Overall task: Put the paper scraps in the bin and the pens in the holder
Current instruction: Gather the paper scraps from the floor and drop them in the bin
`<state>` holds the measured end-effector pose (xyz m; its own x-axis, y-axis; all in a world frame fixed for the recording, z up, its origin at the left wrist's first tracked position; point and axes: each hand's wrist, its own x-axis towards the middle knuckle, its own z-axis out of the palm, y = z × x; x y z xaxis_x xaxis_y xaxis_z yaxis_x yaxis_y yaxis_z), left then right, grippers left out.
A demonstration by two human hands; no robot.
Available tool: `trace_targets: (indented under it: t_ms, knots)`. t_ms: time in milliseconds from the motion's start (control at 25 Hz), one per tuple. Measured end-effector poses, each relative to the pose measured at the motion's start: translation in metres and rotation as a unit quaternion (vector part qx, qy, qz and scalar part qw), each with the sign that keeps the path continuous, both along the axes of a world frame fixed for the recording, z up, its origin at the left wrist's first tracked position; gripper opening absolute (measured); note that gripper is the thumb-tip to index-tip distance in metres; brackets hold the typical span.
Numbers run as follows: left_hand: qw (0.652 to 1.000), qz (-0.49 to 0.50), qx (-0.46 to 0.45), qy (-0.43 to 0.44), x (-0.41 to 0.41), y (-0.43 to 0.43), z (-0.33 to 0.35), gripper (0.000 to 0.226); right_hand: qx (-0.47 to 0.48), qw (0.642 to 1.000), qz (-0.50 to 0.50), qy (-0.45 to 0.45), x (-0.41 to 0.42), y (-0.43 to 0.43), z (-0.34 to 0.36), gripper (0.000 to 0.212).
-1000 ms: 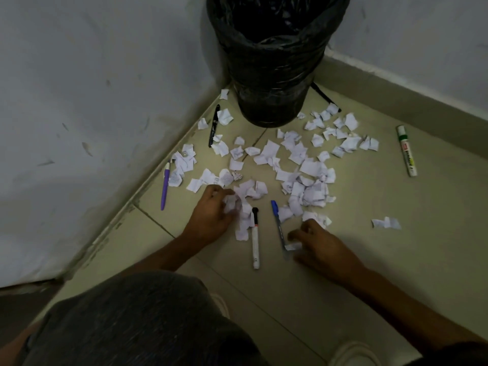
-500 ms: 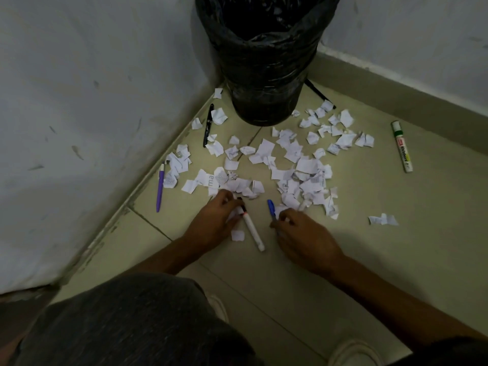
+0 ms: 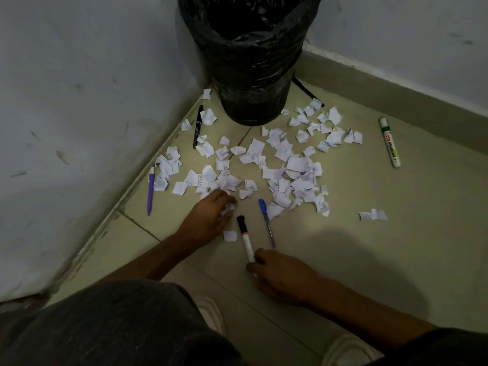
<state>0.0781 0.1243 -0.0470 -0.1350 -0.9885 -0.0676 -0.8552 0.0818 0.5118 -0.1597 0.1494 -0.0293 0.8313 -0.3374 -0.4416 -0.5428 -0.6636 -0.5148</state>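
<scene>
Several white paper scraps lie spread on the floor in front of a bin lined with a black bag. My left hand rests on the floor with its fingers curled around crumpled scraps. My right hand is at the near end of a white marker with a black cap, fingers closed on it. A blue-capped pen lies just right of the marker. A purple pen, a black pen and a green-capped whiteboard marker also lie on the floor.
The bin stands in a corner between two white walls. Another black pen sticks out behind the bin on the right. A lone scrap lies apart at the right. My knees and shoes fill the bottom.
My right hand pulled back toward me, off the blue pen, onto the white marker's near end. The marker turned to lie more upright. My left hand gathered scraps into its fingers.
</scene>
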Motion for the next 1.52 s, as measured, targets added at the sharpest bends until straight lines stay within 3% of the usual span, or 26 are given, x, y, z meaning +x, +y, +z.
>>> trace_targets:
  t_ms: [80,240,360,560,800,920,1000,1240,1320,1440,1520]
  knots:
    - [1.0,0.003,-0.008,-0.004,-0.001,0.004,0.008,0.038,0.012,0.999,-0.031,-0.016,-0.006,-0.011,0.007,0.04]
    - [0.996,-0.016,0.075,-0.035,-0.003,0.033,0.017,0.035,-0.128,0.975,-0.172,-0.053,-0.02,-0.074,0.002,0.035]
    - [0.99,-0.014,0.13,-0.054,-0.002,0.044,0.007,0.028,-0.154,0.98,-0.125,-0.001,-0.026,-0.098,-0.007,0.041]
    - [0.998,0.024,0.032,-0.047,0.002,0.021,0.009,0.024,-0.203,0.963,-0.176,-0.033,-0.031,-0.112,-0.007,0.047]
    - [0.99,0.044,-0.058,-0.118,0.005,0.001,0.018,0.047,-0.265,0.892,-0.362,-0.059,-0.097,-0.094,0.0,0.031]
    - [0.985,0.068,-0.036,-0.153,0.012,-0.006,0.01,0.062,-0.238,0.8,-0.55,0.008,-0.129,-0.088,-0.005,0.043]
    - [0.985,0.097,0.022,-0.14,0.018,-0.014,0.005,0.062,-0.171,0.769,-0.616,0.008,-0.137,-0.088,-0.013,0.047]
    - [0.998,0.057,0.04,0.012,0.008,-0.053,0.006,0.05,-0.041,0.823,-0.555,-0.115,-0.087,-0.128,-0.014,0.04]
    - [0.997,0.079,0.009,0.022,0.004,-0.063,0.014,0.062,-0.033,0.839,-0.526,-0.133,-0.076,-0.143,-0.003,0.059]
    - [0.992,0.09,0.053,-0.076,0.003,-0.074,0.016,0.1,-0.081,0.909,-0.407,-0.044,-0.064,-0.159,0.006,0.105]
    - [0.988,0.04,0.093,-0.118,-0.001,-0.082,0.01,0.114,-0.082,0.94,-0.33,0.04,-0.047,-0.169,0.007,0.113]
